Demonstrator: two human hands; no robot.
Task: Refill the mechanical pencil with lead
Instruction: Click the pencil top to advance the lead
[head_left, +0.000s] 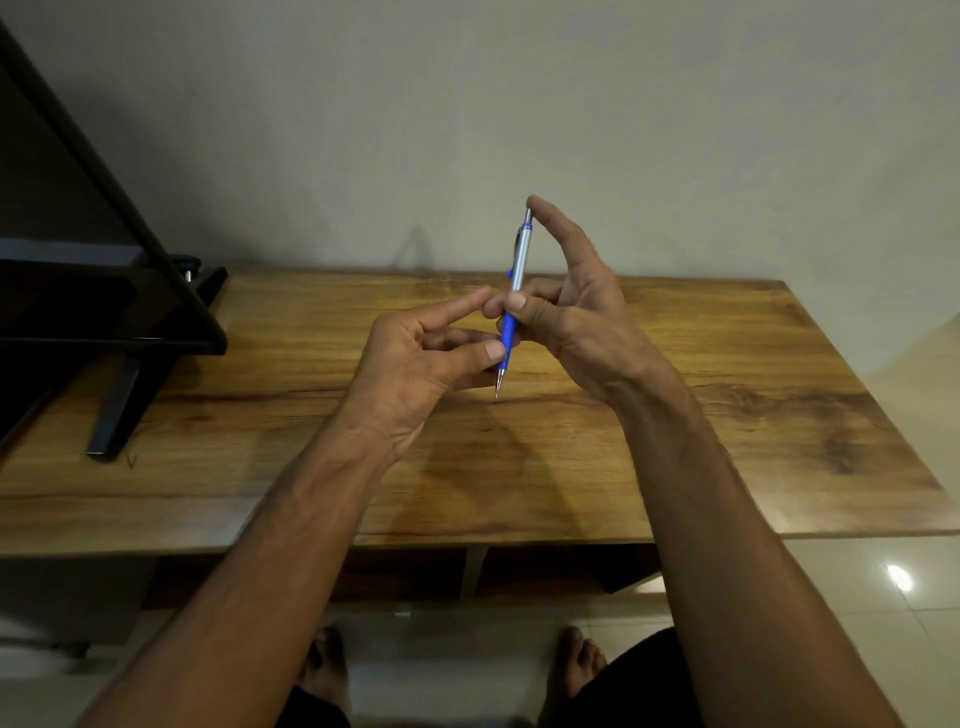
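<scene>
pencil (521, 260) near-upright above table (727, 415), tip down — right hand (582, 312) pinched barrel, forefinger atop cap; left hand (415, 358) pinched grip just below.

wooden table (675, 441), black monitor stand (119, 405) on it

1. One mechanical pencil (519, 270), silver with blue parts.
2. Two hands, the left hand (431, 358) and the right hand (576, 312), with fingers of both on that single pencil.
3. One wooden desk (727, 441).
4. One black flat screen (78, 301), standing at the desk's left end.
5. Two bare feet on the floor: a left foot (324, 660) and a right foot (576, 660).
6. One bright light reflection (898, 577) on the floor tiles.
</scene>
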